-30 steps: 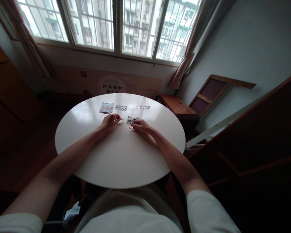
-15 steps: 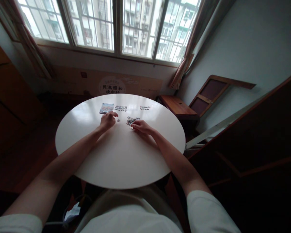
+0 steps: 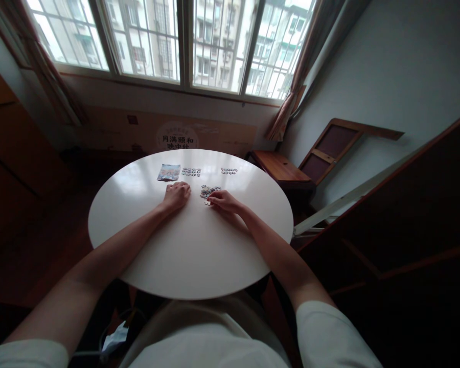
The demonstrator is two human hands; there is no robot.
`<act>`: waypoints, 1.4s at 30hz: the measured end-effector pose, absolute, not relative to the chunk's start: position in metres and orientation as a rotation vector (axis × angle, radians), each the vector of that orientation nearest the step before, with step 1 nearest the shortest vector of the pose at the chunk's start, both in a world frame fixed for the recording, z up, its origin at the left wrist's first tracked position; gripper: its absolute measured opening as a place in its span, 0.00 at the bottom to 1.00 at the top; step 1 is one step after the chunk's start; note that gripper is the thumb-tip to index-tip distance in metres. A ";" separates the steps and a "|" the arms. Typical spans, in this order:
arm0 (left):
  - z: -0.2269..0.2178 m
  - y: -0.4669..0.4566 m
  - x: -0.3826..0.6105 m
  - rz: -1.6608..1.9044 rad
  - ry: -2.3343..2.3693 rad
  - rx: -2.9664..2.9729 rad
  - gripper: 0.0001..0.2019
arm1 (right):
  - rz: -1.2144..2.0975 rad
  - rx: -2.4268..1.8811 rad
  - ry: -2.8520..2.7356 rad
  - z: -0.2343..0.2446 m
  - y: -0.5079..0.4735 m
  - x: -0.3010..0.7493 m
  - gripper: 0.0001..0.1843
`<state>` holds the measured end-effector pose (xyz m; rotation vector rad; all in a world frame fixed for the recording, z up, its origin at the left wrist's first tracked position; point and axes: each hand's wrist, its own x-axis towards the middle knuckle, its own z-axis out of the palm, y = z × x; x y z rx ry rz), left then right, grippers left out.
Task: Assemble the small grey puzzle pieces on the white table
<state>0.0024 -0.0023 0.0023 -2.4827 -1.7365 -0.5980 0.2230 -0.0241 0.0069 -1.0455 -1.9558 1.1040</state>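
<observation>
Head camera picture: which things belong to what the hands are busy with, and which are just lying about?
In use: loose puzzle pieces at the right hand; left hand beside them; sorted groups; picture card; table.
Lying about: bench, leaning frame, cardboard box, paper on the floor.

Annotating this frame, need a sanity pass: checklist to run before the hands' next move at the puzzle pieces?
1. Piece in the left hand: cannot tell; its fingers are curled down onto the table.
2. Reach of the right hand to the loose pile: ok, fingertips at its near edge.
3. Grip of the right hand on a piece: cannot tell, too small.
4. View of the picture card: ok, uncovered beyond the left hand.
5. The left group and right group lie apart from the loose pile: ok.
</observation>
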 end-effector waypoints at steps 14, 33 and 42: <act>-0.003 0.020 0.010 -0.506 -2.025 -2.348 0.26 | 1.113 -1.028 -1.943 0.007 -0.024 0.223 0.16; -0.001 0.031 0.014 -0.641 -2.011 -2.263 0.31 | 1.099 -1.076 -1.967 0.008 -0.026 0.225 0.15; -0.002 0.006 0.020 -0.944 -1.650 -2.505 0.19 | 1.144 -1.038 -1.911 0.010 -0.027 0.225 0.14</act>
